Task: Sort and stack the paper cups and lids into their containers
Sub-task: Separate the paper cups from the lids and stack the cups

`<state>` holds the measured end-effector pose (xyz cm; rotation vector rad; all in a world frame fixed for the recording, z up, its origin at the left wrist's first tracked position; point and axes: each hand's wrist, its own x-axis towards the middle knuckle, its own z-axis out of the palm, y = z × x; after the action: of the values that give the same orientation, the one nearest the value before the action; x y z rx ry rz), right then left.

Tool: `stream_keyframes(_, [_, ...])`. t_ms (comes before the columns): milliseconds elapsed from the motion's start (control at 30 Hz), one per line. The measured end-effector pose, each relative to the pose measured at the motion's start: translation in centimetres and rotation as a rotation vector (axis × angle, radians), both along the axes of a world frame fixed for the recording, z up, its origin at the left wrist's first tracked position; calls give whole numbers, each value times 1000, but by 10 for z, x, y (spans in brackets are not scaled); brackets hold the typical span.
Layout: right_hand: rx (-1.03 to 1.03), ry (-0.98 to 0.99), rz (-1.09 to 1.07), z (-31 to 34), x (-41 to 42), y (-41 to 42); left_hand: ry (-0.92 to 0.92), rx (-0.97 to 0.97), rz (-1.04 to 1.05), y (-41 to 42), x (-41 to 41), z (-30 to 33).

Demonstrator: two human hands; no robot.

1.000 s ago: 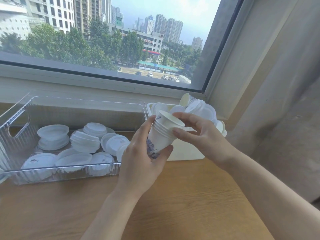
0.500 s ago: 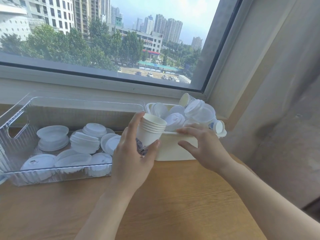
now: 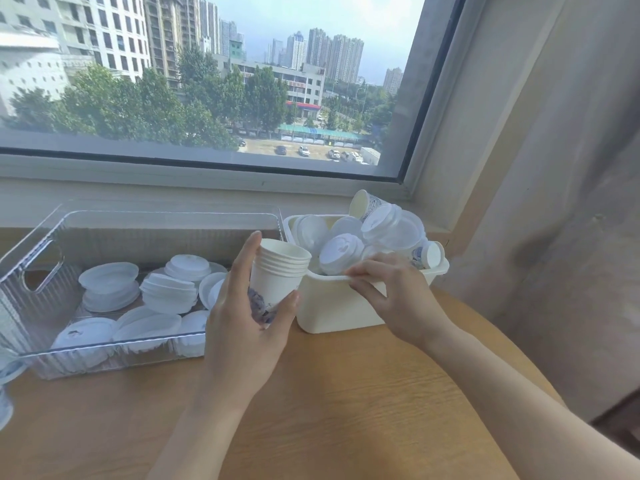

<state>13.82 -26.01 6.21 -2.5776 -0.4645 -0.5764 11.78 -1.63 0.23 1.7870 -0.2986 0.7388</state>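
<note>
Upright, cup stack gripped by left hand; right hand fingers clutch bin rim.

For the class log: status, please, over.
Left hand grips nested cup stack. Right hand on white bin rim. Nothing in the way.

Left hand raised upright, thumb and fingers curling around a stack of paper cups, forearm reaching in from below, right hand palm down, fingertips hooking over the near rim of a white bin, forearm angling in from the lower right
</note>
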Motion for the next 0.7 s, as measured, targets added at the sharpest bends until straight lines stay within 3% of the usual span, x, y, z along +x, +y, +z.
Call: stream_keyframes(700, [89, 70, 95, 0, -151, -4, 121, 98, 14, -15, -135, 16])
